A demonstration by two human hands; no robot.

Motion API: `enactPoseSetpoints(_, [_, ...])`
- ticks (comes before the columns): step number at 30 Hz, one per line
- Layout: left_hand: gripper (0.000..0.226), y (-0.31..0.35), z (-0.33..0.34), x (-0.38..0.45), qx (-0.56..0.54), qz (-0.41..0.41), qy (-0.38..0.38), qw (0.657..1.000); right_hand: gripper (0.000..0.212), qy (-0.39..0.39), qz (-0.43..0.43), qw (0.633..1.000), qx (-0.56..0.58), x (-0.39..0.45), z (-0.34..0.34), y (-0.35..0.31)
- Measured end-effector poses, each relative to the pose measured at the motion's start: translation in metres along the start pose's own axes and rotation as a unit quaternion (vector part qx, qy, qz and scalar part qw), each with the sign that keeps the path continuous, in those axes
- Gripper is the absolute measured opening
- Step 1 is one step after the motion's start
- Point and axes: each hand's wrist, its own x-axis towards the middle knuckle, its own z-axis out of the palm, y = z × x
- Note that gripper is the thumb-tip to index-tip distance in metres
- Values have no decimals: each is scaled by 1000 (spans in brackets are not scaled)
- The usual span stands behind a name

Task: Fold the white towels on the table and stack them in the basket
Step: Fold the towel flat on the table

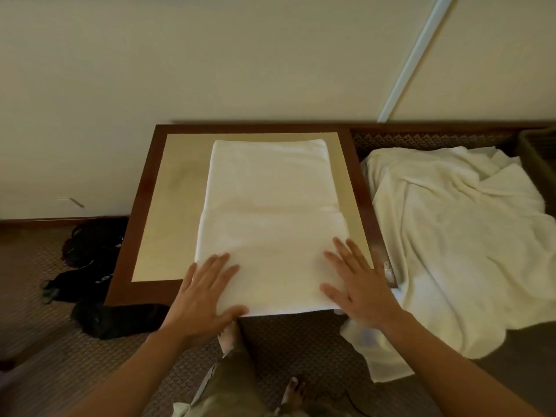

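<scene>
Partly folded white towel point(270, 212) lying on the table point(132, 230), left hand point(207, 293) and right hand point(358, 287) pressing its near edge, fingers spread flat; unfolded towels point(457, 236) waiting right of the table, basket point(538, 155) beyond them receiving nothing yet.

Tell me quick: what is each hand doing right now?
Left hand: open, fingers straight, pressing flat on the folded towel.
Right hand: open, fingers spread, flat on the same towel's near right corner.

We have one wide-angle view, worn on the head, facing forward and steeply down (close over the work) at the table point(144, 188), with wall above and carpet point(60, 371) below.
</scene>
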Motion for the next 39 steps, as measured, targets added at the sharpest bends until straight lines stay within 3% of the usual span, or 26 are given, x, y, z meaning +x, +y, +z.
enactPoseSetpoints(3, [103, -8, 26, -20, 67, -1, 15, 998, 100, -70, 0, 997, -42, -25, 15, 9])
enactPoseSetpoints(7, [106, -10, 34, -20, 88, -15, 67, 994, 109, -13, 18, 999, -47, -30, 20, 10])
enactPoseSetpoints(10, [91, -5, 23, -20, 28, -28, 128, 991, 82, 37, 19, 998, -37, -27, 12, 9])
enactPoseSetpoints(14, [57, 7, -4, -36, -184, -108, 213, 954, 45, 69, 48, 991, 105, -35, -12, 14])
enactPoseSetpoints(17, [55, 15, -28, -53, -274, -159, 203, 927, 24, 138, 38, 955, 260, -48, -37, 15])
enactPoseSetpoints(20, [41, 30, -51, -65, -369, -179, 235, 881, 34, 164, 71, 906, 385, -60, -62, 5])
enactPoseSetpoints(24, [15, 48, -74, -65, -408, -168, 291, 849, 28, 194, 79, 843, 496, -64, -84, -5])
enactPoseSetpoints(27, [21, 50, -87, -51, -392, -178, 322, 843, 18, 214, 79, 814, 534, -57, -91, -11])
enactPoseSetpoints(35, [31, 41, -122, 14, -383, -190, 328, 842, 7, 257, 131, 801, 525, -6, -94, -9])
enactPoseSetpoints(39, [39, 25, -137, 66, -363, -186, 310, 859, 11, 273, 166, 792, 521, 32, -90, -3])
